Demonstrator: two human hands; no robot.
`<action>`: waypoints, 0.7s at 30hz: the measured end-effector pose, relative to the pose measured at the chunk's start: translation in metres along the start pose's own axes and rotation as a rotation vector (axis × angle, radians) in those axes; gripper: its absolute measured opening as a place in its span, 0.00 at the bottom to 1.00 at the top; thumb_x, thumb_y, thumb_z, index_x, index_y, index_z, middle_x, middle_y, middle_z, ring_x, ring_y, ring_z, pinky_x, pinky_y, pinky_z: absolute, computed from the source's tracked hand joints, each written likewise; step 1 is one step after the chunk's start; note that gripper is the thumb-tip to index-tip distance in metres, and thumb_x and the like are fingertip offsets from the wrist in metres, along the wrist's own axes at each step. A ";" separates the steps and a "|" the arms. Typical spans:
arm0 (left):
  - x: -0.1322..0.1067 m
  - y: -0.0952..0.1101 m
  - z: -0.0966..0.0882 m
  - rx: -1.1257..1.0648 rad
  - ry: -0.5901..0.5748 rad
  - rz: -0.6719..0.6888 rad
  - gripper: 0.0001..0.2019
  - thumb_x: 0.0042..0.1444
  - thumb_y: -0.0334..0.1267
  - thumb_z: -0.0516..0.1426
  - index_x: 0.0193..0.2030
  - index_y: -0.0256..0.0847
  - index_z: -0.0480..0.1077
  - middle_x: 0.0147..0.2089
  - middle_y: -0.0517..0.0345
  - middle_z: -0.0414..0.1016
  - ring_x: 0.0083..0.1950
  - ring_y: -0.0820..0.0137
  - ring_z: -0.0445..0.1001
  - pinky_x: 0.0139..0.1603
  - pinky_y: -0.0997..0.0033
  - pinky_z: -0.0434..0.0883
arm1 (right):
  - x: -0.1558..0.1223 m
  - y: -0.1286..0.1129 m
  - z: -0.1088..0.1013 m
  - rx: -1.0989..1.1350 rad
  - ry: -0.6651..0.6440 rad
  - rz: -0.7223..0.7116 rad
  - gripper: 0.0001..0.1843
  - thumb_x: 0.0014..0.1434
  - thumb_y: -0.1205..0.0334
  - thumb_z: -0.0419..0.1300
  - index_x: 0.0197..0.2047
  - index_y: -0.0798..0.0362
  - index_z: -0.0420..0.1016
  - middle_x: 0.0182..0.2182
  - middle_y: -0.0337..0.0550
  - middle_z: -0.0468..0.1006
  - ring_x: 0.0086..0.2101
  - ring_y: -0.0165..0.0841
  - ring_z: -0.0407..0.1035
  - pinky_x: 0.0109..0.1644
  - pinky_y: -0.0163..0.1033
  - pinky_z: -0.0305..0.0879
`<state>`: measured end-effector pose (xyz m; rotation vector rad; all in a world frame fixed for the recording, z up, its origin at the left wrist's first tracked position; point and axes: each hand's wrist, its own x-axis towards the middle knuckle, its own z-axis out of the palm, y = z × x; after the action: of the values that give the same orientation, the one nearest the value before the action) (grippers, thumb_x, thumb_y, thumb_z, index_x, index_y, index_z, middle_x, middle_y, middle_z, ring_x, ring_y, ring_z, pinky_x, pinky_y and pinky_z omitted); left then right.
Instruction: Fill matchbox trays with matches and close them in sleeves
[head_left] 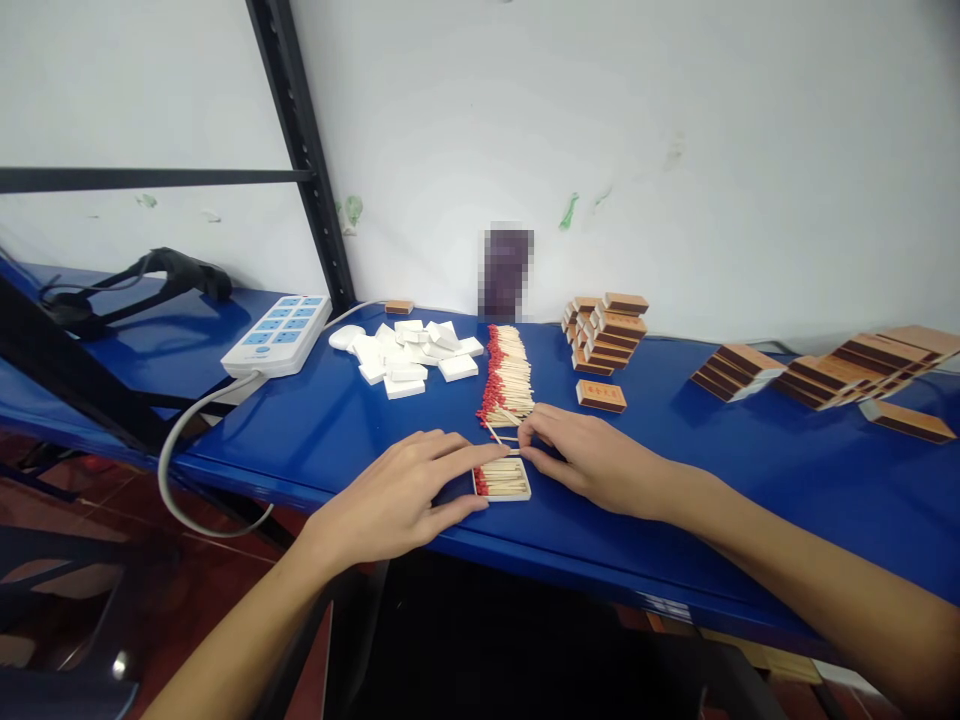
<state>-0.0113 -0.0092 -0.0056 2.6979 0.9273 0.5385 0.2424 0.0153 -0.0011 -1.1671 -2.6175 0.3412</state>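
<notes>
A small white tray [504, 481] filled with red-tipped matches lies near the front of the blue table [750, 470]. My left hand [405, 492] rests flat beside it, fingertips touching its left and near edges. My right hand [589, 455] pinches a few matches at the tray's far right corner. Behind the tray lies a long heap of loose matches [507, 375].
A pile of empty white trays [414, 355] sits at the back left, by a white power strip [279, 334] with its cable. Brown matchbox sleeves [606, 330] are stacked behind; one [601, 395] lies alone. More sleeves [832, 375] fan out at right.
</notes>
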 end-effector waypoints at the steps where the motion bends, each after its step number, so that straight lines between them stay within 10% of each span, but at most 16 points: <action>1: 0.000 0.000 0.000 -0.004 0.006 -0.011 0.24 0.65 0.41 0.55 0.67 0.51 0.58 0.49 0.55 0.72 0.48 0.63 0.70 0.51 0.62 0.67 | 0.000 -0.001 -0.001 -0.005 -0.011 0.008 0.11 0.68 0.57 0.47 0.38 0.51 0.65 0.35 0.43 0.71 0.32 0.33 0.65 0.34 0.39 0.60; 21: -0.003 -0.001 0.001 -0.063 -0.001 -0.099 0.22 0.63 0.45 0.56 0.62 0.51 0.60 0.45 0.57 0.73 0.43 0.65 0.70 0.46 0.64 0.68 | -0.008 0.003 -0.009 -0.122 -0.064 0.011 0.09 0.68 0.59 0.46 0.37 0.50 0.64 0.34 0.42 0.71 0.27 0.32 0.64 0.30 0.39 0.56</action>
<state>-0.0133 -0.0105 -0.0080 2.5812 1.0195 0.5364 0.2522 0.0119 0.0050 -1.2289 -2.7217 0.2264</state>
